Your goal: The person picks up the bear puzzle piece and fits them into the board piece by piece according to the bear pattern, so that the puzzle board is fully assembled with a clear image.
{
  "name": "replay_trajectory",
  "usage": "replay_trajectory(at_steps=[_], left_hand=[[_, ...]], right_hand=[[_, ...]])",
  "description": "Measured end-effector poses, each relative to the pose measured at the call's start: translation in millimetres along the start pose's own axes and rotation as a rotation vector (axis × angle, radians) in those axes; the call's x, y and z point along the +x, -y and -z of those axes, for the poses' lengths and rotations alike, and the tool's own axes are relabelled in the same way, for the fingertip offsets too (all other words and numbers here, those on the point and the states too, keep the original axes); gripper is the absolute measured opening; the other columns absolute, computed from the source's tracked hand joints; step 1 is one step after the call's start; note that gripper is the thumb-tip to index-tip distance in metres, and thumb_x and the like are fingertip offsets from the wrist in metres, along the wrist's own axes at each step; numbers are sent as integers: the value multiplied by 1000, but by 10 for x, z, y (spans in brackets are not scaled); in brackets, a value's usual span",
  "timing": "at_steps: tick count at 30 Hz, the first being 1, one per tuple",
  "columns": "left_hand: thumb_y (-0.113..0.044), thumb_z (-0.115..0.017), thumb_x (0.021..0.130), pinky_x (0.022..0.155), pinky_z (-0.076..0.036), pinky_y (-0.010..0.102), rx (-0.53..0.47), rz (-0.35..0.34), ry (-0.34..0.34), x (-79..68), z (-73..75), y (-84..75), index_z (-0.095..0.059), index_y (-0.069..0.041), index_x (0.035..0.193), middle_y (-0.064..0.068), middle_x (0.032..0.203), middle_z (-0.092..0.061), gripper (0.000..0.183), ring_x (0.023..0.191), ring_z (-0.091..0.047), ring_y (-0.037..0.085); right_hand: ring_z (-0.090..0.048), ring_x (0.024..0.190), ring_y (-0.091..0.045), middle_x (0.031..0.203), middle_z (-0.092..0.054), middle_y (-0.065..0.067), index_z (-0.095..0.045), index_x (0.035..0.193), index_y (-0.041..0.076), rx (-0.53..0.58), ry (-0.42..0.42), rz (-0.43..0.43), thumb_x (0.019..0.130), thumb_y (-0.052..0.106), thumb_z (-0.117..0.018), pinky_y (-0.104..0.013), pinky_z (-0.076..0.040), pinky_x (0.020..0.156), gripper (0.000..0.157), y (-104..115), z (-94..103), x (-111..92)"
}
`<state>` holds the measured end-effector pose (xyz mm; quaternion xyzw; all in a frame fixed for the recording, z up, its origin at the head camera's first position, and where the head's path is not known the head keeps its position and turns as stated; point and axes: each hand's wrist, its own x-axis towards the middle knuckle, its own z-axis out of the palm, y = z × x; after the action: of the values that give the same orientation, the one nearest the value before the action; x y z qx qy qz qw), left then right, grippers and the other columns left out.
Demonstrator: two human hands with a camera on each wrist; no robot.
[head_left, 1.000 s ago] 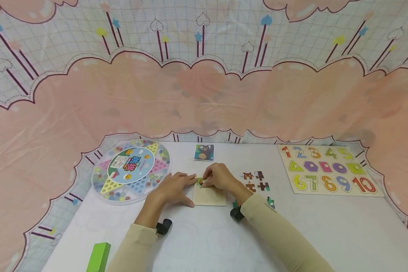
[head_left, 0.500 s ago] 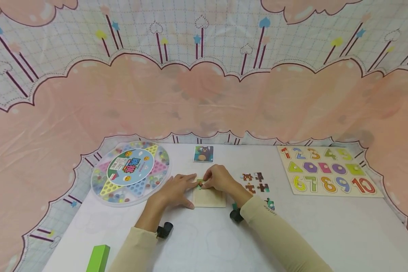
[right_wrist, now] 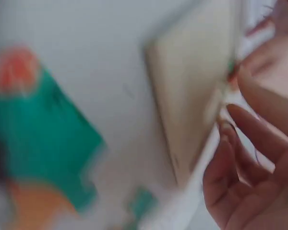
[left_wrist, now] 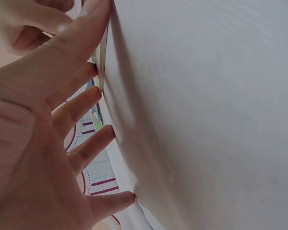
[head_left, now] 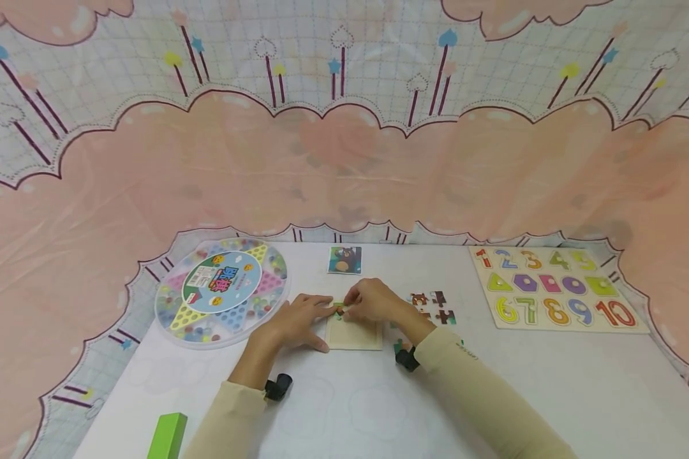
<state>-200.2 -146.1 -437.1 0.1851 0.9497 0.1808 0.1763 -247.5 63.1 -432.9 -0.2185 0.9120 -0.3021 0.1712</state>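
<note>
A shallow square wooden puzzle tray (head_left: 354,336) lies flat on the table in front of me. A small green and brown jigsaw piece (head_left: 339,311) sits at its upper left corner. My left hand (head_left: 295,320) rests along the tray's left side, fingers spread, index fingertip at the piece and thumb by the lower left corner. Bent over the same corner, my right hand (head_left: 374,301) holds the piece with its fingertips, which partly cover it. In the right wrist view the tray (right_wrist: 192,86) and piece are blurred.
Several loose jigsaw pieces (head_left: 445,317) lie to the right, some behind my right wrist. A bear picture card (head_left: 345,260) is beyond the tray. Chinese checkers set (head_left: 222,293) stands left, number board (head_left: 558,289) right, green block (head_left: 168,435) front left.
My right hand stays at the tray's upper left corner, its wrist and forearm shifted slightly right. The left index finger has come onto the corner by the piece; the tray stays put.
</note>
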Motion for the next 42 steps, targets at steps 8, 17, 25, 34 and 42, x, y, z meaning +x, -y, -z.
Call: replay_trajectory(at_steps=[8,17,25,34,42], left_hand=[[-33,-89,75,122,-33,61,-16,0,9,14,-10,-4,-53,-23,149,0,164,-41,83,152,-33,32],[-32,-90,74,121,-37,57,-23,-15,-3,12,-23,23,-53,-23,150,0,164,-41,85,152,-34,32],[-32,-90,75,121,-37,56,-23,-15,8,5,-15,11,-52,-23,150,-1,165,-40,85,153,-34,32],[-30,-91,74,120,-39,57,-27,-6,2,-8,-11,3,-53,-23,150,0,165,-40,85,152,-35,33],[-30,-91,74,119,-39,56,-24,11,8,-15,-17,-13,-54,-23,149,-1,164,-40,84,151,-36,32]], right_hand=[[-63,122,-29,134,-70,-11,-67,133,7,-59,28,88,97,26,-70,-45,-54,104,41,-202,411,-170],[-53,134,-37,140,-63,-15,-63,135,6,22,-75,28,94,21,-73,-57,-43,115,45,-557,660,-423],[-54,131,-37,137,-63,-16,-65,129,8,11,-73,-70,93,17,-74,-57,-45,113,39,-846,694,-559],[-57,132,-39,132,-65,-15,-67,122,8,40,-70,-95,91,17,-76,-54,-46,114,34,-1092,687,-580],[-61,125,-35,124,-70,-11,-71,114,10,43,-87,-86,90,12,-77,-54,-47,113,24,-1188,671,-556]])
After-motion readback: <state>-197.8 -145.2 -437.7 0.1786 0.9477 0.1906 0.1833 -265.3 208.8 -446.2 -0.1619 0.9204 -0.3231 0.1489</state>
